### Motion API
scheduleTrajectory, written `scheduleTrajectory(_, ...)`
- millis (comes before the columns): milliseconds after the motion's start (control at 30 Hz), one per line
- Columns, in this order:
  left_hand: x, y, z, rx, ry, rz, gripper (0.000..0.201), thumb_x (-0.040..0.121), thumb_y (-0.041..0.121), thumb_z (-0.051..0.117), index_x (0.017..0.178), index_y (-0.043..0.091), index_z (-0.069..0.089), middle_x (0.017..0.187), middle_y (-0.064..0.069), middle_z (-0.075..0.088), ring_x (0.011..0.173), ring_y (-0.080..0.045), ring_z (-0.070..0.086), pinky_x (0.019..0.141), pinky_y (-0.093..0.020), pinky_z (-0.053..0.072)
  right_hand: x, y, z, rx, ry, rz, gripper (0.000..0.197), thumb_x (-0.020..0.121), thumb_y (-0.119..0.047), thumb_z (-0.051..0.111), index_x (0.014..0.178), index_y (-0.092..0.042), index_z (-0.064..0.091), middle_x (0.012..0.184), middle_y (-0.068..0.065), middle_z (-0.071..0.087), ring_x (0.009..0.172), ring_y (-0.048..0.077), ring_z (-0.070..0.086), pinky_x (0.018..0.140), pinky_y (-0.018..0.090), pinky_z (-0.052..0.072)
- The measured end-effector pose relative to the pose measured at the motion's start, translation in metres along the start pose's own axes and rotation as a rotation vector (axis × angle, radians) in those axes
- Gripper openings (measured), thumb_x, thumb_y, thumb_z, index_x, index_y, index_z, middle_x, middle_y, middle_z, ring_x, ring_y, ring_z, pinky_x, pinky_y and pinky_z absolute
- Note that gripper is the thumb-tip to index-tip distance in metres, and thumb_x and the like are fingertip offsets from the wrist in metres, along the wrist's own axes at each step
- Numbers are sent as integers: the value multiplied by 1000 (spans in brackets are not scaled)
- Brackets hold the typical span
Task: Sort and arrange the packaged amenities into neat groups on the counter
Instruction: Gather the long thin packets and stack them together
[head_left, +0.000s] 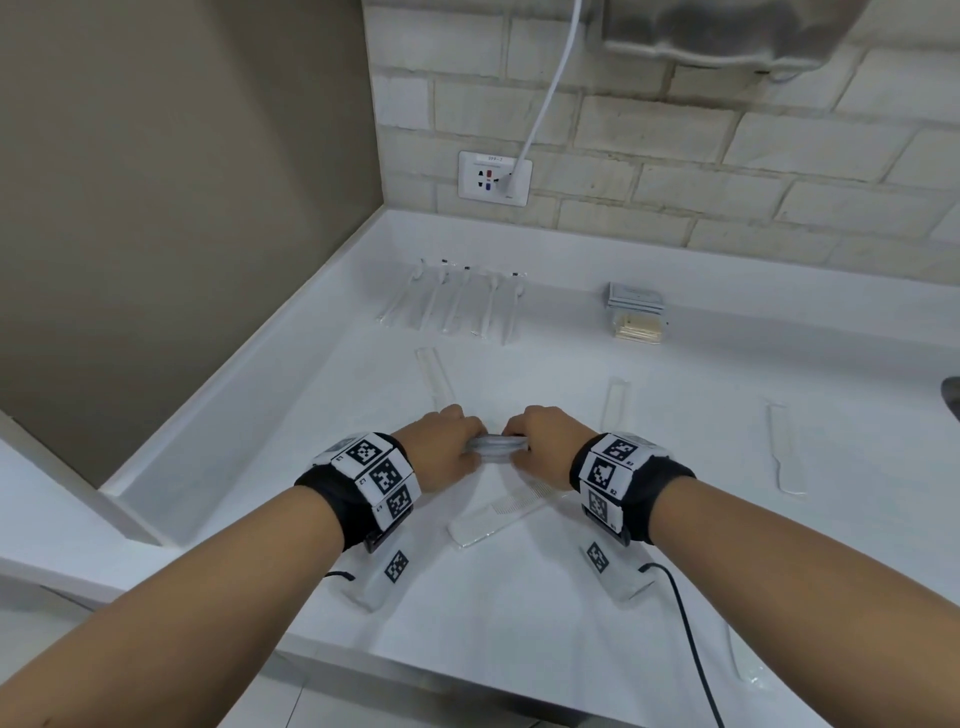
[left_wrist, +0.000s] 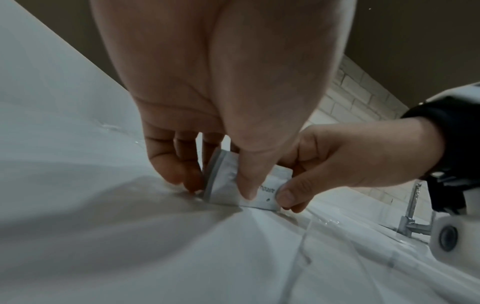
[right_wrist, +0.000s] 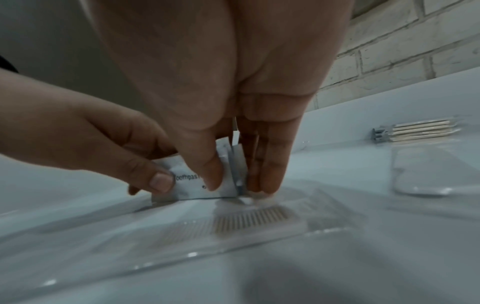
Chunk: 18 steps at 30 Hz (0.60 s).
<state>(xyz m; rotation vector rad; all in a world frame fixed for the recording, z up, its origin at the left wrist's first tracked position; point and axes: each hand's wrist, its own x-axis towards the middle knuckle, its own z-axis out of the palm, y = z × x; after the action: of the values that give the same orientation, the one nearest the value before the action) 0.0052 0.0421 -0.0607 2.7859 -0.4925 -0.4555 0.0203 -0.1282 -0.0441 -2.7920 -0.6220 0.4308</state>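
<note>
A small stack of white toothpaste sachets (head_left: 497, 448) stands on edge on the white counter (head_left: 571, 597), near its middle. My left hand (head_left: 451, 448) pinches the left end of the stack and my right hand (head_left: 540, 441) pinches the right end. In the left wrist view the left hand (left_wrist: 221, 191) has its thumb in front of the sachets (left_wrist: 224, 181) and its fingers behind, with their tips on the counter. The right hand (right_wrist: 237, 186) grips the sachets (right_wrist: 192, 186) the same way. How many sachets are in the stack is hidden.
A row of wrapped toothbrushes (head_left: 457, 301) lies at the back. A stack of flat packets (head_left: 636, 312) sits back right. A wrapped comb (head_left: 498, 514) lies just in front of my hands. Other clear-wrapped items (head_left: 784, 447) are scattered to the right. A wall socket (head_left: 493, 178) holds a white cable.
</note>
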Motion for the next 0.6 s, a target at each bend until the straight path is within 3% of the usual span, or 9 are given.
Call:
scheduleTrajectory(133, -1, 2, -7, 20, 8, -28, 26, 99, 22, 43, 117, 6, 53, 111, -14, 51, 90, -29, 56, 82, -37, 44, -2, -2, 0, 60, 33, 11, 35, 89, -9, 52, 124, -12, 52, 113, 9, 61, 97, 26, 61, 83, 34, 51)
scheduleTrajectory(333, 2, 10, 0, 16, 5, -89, 21, 98, 14, 40, 112, 1, 47, 108, -14, 45, 88, -35, 58, 82, -42, 47, 5, -15, 8, -104, -6, 45, 28, 90, -3, 49, 117, -4, 55, 119, 16, 52, 104, 30, 58, 79, 31, 45)
scheduleTrajectory(433, 2, 17, -2, 23, 4, -85, 21, 98, 12, 39, 113, -1, 48, 108, -13, 46, 72, -17, 47, 84, -39, 44, 5, -20, 11, -199, -31, 70, 29, 90, -1, 49, 118, -2, 53, 122, 16, 50, 108, 31, 57, 82, 32, 46)
scheduleTrajectory(500, 3, 19, -2, 52, 14, -83, 26, 99, 14, 40, 119, -1, 48, 111, -12, 47, 72, -10, 45, 85, -35, 43, 7, -25, 13, -261, -45, 89, 34, 89, -1, 50, 123, -2, 49, 125, 16, 48, 114, 31, 53, 89, 35, 47)
scheduleTrajectory(600, 5, 19, -1, 22, 9, -110, 28, 99, 18, 41, 121, 3, 48, 120, -13, 48, 81, -25, 52, 83, -35, 46, 10, -31, 17, -322, -50, 119, 43, 89, -5, 54, 130, -3, 43, 130, 14, 44, 120, 29, 48, 96, 36, 45)
